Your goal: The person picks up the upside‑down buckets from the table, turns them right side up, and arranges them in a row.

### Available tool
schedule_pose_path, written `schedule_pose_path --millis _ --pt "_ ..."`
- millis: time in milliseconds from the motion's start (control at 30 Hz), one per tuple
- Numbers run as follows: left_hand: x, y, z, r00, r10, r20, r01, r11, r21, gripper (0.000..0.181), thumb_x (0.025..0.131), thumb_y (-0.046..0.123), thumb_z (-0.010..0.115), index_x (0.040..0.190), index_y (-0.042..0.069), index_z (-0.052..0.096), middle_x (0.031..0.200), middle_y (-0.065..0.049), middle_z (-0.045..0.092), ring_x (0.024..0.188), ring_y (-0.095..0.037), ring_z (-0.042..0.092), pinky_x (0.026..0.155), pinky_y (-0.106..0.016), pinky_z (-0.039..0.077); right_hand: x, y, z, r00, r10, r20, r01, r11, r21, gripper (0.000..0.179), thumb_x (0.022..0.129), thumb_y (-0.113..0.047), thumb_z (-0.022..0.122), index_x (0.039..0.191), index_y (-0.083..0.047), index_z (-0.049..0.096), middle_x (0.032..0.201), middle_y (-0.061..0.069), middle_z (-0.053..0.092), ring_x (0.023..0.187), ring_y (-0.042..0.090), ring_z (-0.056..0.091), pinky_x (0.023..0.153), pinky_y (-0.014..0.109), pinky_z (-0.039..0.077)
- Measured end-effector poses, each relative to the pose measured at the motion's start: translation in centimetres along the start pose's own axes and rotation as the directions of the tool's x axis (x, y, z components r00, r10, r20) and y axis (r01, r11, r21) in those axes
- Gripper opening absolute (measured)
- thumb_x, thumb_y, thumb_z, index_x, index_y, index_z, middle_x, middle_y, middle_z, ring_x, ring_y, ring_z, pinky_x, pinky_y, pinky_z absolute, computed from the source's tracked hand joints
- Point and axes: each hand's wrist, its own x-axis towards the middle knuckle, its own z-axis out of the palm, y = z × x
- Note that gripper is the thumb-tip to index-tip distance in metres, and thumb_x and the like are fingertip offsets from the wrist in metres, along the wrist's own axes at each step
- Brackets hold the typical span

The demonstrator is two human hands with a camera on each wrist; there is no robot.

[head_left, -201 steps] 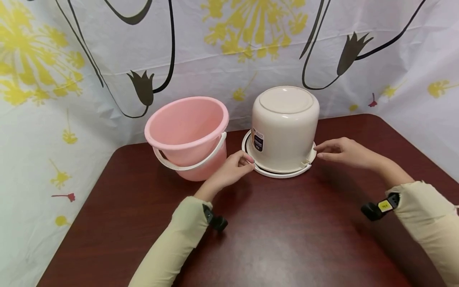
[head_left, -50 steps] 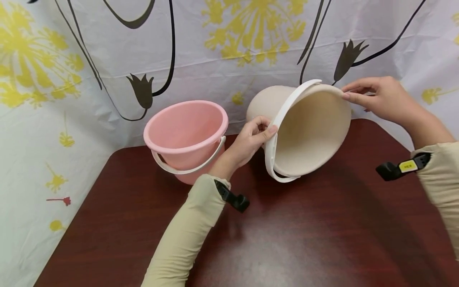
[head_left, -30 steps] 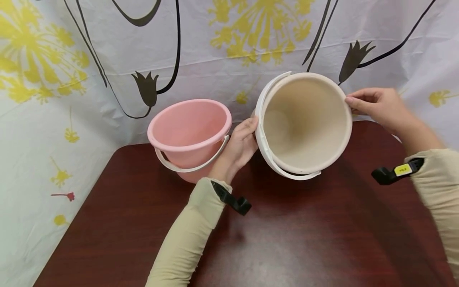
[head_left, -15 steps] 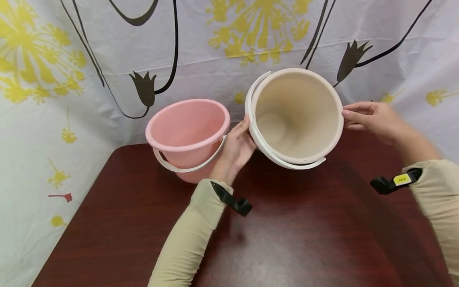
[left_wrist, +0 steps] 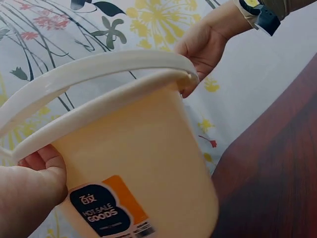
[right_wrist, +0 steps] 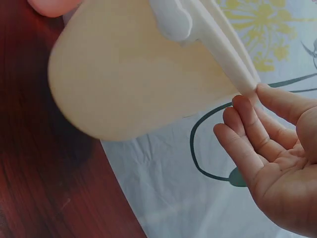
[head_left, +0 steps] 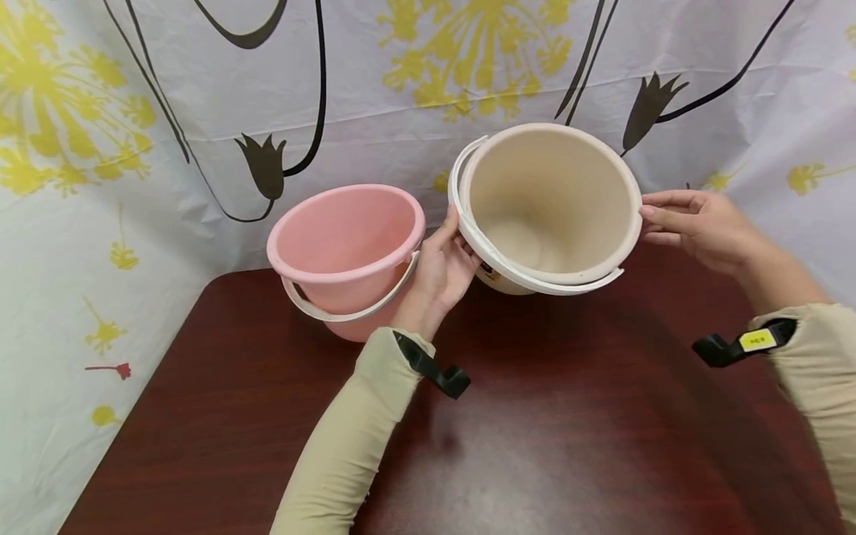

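Note:
Between my two hands a cream bucket [head_left: 548, 200] is tilted, its mouth facing up and toward me. Its white handle [head_left: 521, 276] hangs along the near left side of the rim. My left hand [head_left: 438, 275] grips the rim at the left; in the left wrist view its fingers curl under the rim, above a dark and orange label [left_wrist: 106, 208]. On the opposite side my right hand [head_left: 705, 227] pinches the rim between thumb and fingertips, as the right wrist view shows. A pink bucket [head_left: 348, 230] stands upright just left of my left hand, with its own white handle lowered.
The dark red-brown table [head_left: 535, 431] lies under everything. Behind it hangs a white cloth [head_left: 374, 126] printed with yellow and dark flowers. The pink bucket stands close to my left forearm.
The cream bucket, earlier upside down on the table, has been lifted and turned mouth-up by both hands. In the last second its base has swung down toward the table. The pink bucket stays put.

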Motion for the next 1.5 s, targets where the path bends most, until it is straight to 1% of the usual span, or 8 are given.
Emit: schedule_pose_path --millis 167,267,467,600,833,1100,1267,1500 --pt "0.2 0.3 0.1 0.998 -0.06 -0.014 0.06 0.998 0.002 0.026 0.099 0.032 0.035 0.105 0.011 0.049 0.096 -0.004 0.051 0.087 -0.014 0.048 0.076 -0.025 0.039 0.0 -0.5 0.0 0.997 -0.002 -0.072 0.001 1.0 -0.006 0.025 0.089 0.01 0.048 0.096 -0.002 0.069 0.092 0.007 0.068 0.079 0.015 0.065 0.069 0.026 0.052" --pt "0.3 0.4 0.1 0.995 -0.094 -0.031 0.094 0.996 0.0 0.028 0.098 0.034 0.036 0.105 0.009 0.048 0.094 -0.005 0.05 0.087 -0.014 0.046 0.076 -0.025 0.039 0.0 -0.7 0.0 0.996 0.006 -0.088 -0.007 1.0 -0.005 0.025 0.089 0.01 0.048 0.095 -0.002 0.07 0.092 0.007 0.068 0.08 0.015 0.065 0.068 0.025 0.052" --pt "0.2 0.7 0.0 0.989 -0.13 -0.071 0.13 0.992 -0.008 0.028 0.097 0.035 0.039 0.095 0.008 0.049 0.084 -0.005 0.046 0.077 -0.013 0.044 0.072 -0.023 0.041 0.3 -1.1 0.0 0.995 0.043 -0.094 -0.047 0.998 -0.042 0.026 0.09 0.007 0.048 0.093 -0.004 0.07 0.091 0.005 0.068 0.078 0.014 0.065 0.068 0.024 0.052" --pt "0.1 0.7 -0.2 0.983 -0.154 -0.098 0.152 0.988 -0.024 0.03 0.097 0.035 0.04 0.089 0.009 0.051 0.082 -0.005 0.043 0.075 -0.013 0.043 0.07 -0.023 0.042 0.5 -1.3 0.1 0.991 0.074 -0.11 -0.084 0.992 -0.091 0.024 0.091 0.004 0.05 0.091 -0.007 0.071 0.09 0.003 0.068 0.075 0.014 0.065 0.068 0.024 0.052" --pt "0.1 0.5 -0.7 0.976 -0.169 -0.14 0.162 0.985 -0.057 0.031 0.097 0.034 0.042 0.081 0.009 0.052 0.08 -0.006 0.043 0.073 -0.013 0.044 0.067 -0.022 0.043 1.0 -0.9 0.1 0.993 0.085 -0.08 -0.093 0.99 -0.105 0.024 0.091 0.002 0.05 0.091 -0.007 0.071 0.093 0.002 0.068 0.078 0.012 0.064 0.069 0.024 0.052" --pt "0.1 0.2 -1.0 0.971 -0.186 -0.151 0.174 0.981 -0.088 0.03 0.097 0.031 0.042 0.082 0.007 0.051 0.08 -0.006 0.043 0.071 -0.013 0.045 0.066 -0.023 0.044 1.3 -0.6 0.1 0.991 0.113 -0.075 -0.121 0.986 -0.118 0.023 0.091 0.002 0.05 0.09 -0.006 0.071 0.089 0.005 0.068 0.075 0.014 0.065 0.069 0.025 0.052" --pt "0.3 0.1 -1.2 0.971 -0.187 -0.149 0.175 0.98 -0.093 0.03 0.097 0.031 0.042 0.08 0.007 0.051 0.08 -0.005 0.043 0.071 -0.013 0.046 0.067 -0.023 0.045 1.5 -0.5 0.1 0.986 0.135 -0.098 -0.147 0.981 -0.13 0.022 0.091 0.0 0.051 0.089 -0.008 0.072 0.089 0.004 0.068 0.074 0.014 0.065 0.068 0.025 0.052" --pt "0.5 0.0 -1.2 0.964 -0.198 -0.175 0.177 0.976 -0.128 0.031 0.096 0.031 0.045 0.077 0.007 0.051 0.077 -0.004 0.045 0.07 -0.013 0.048 0.067 -0.023 0.047 1.9 -0.6 0.2 0.974 0.181 -0.135 -0.2 0.968 -0.149 0.019 0.091 -0.005 0.055 0.086 -0.011 0.072 0.087 0.001 0.069 0.074 0.013 0.065 0.068 0.024 0.052"
